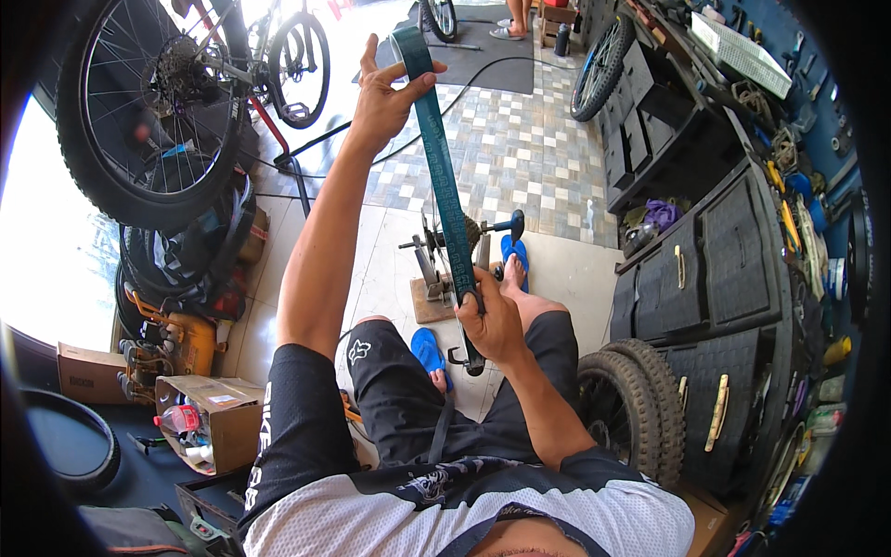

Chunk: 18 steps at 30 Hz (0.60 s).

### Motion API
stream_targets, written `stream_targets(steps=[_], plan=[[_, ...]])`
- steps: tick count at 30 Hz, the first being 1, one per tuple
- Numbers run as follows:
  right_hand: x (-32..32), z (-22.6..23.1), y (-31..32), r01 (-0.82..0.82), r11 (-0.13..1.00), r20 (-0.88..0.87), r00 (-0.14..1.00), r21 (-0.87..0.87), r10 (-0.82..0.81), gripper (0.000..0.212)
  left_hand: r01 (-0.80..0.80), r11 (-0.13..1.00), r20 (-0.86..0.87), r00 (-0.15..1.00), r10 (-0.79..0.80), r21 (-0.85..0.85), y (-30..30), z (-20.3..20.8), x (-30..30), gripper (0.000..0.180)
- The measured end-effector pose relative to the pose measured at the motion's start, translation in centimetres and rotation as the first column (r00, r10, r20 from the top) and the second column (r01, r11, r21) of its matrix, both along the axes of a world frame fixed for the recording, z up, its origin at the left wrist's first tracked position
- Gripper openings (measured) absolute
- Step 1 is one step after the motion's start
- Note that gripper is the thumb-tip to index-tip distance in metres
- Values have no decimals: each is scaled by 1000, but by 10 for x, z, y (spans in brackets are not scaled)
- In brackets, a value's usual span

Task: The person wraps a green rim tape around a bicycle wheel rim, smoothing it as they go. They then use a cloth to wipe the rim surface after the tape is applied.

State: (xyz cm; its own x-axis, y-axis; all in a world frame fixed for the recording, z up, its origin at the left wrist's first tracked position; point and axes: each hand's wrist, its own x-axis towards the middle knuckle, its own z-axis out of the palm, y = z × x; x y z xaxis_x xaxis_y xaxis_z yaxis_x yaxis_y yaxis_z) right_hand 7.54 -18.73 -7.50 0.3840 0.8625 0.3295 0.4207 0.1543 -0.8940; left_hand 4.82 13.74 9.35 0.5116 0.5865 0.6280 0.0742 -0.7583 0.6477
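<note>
A narrow bicycle wheel (474,360) stands almost edge-on in front of me, in a metal stand on a wooden base (429,301). A teal printed strip (440,176), which looks like rim tape, runs along its outer face. My left hand (385,100) reaches to the far end, thumb and a finger closed about the strip and one finger pointing up. Close to my body, my right hand (492,320) grips the near part, its thumb pressing on the strip. Beside the wheel's middle show a cassette (471,230) and a dark-knobbed handle (510,225).
A bicycle's rear wheel (176,102) hangs at the upper left. Knobby tyres (640,399) lean by black drawers (733,251) on my right. An open cardboard box (218,422) and an orange compressor (190,343) stand left. Another person's feet (509,30) show far off.
</note>
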Motion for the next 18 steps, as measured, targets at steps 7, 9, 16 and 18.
stream_targets(steps=[7, 9, 16, 18], plan=[[-2, -2, -1, 1, 1000, 3, 1000, 3, -1, 45, -53, 997, -36, 998, 55, 64, 6, -9, 1, 25], [-2, -4, 0, 0, 1000, -13, 1000, -1, 0, 45, -88, 993, -43, 995, 92, 75, 5, -12, 2, 26], [-3, 1, 1, 15, 1000, -19, 1000, 3, -15, 43, -165, 981, -72, 982, 173, 102, 7, -23, 4, 28], [-3, -1, 1, 11, 1000, -12, 1000, 22, -11, 46, -169, 982, -80, 981, 176, 82, 8, -26, 6, 26]])
